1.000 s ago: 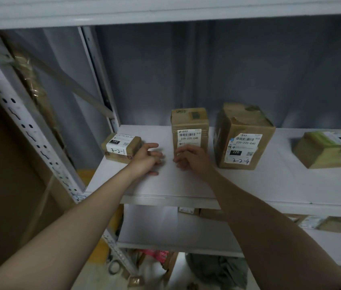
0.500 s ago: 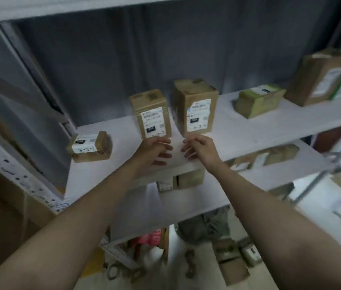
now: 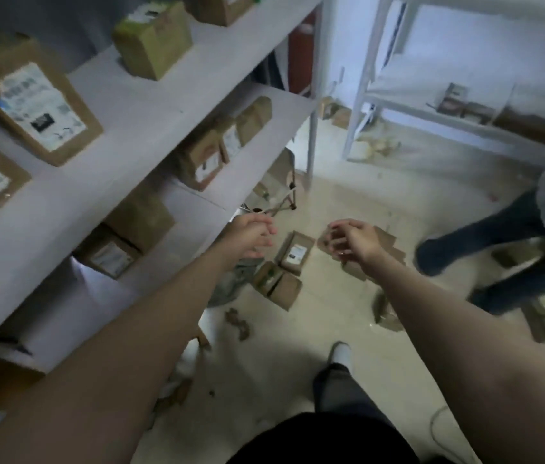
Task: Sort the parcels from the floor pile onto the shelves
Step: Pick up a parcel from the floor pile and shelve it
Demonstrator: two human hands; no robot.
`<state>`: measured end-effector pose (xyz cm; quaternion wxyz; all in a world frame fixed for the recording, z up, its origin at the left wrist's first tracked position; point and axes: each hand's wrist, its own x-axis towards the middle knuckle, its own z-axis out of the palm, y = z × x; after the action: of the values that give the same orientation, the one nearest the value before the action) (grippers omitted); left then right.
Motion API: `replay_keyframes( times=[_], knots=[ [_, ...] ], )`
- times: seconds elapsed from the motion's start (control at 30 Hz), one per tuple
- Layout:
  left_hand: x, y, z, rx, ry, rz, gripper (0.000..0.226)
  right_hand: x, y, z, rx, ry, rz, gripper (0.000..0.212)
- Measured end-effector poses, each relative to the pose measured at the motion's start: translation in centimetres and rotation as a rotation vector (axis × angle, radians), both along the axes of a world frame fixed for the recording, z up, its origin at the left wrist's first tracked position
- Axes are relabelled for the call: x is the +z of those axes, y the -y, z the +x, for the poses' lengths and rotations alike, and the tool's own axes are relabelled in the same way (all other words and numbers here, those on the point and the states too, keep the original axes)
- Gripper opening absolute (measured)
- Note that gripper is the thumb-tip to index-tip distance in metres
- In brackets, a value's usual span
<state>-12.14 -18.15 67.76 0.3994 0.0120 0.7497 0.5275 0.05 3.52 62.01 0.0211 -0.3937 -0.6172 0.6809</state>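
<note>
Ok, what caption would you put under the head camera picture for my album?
Empty left hand and empty right hand reach over parcels on the floor beside the stocked shelves.

readable text: none tbh | shelf parcels (image 3: 40,105): white labels with a black patch, print all motion-blurred | floor parcels (image 3: 296,252): labels too, way too small to read

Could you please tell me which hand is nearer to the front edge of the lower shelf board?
Left. The left hand hangs just off the lower shelf board's front edge; the right hand is farther out, over the floor parcels.
</note>
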Motion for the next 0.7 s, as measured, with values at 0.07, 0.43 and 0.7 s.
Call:
replay_keyframes(
  times=[0.07,0.43,0.7],
  knots=[
    [-1.9,-4.4,0.8,-0.052,0.06,-0.029,0.019,-2.3,-3.8,2.6,-0.07,0.09,-0.002,0.021],
    [-21.3,-26.7,2.8,-0.241,0.209,-0.251,0.022,-20.2,-21.1,11.4,-0.087,0.604,0.072,0.011],
    [-39.6,-36.2,2.2,-0.49,0.334,-0.332,0.02,-38.0,-26.1,11.9,-0.169,0.795,0.037,0.033]
  ],
)
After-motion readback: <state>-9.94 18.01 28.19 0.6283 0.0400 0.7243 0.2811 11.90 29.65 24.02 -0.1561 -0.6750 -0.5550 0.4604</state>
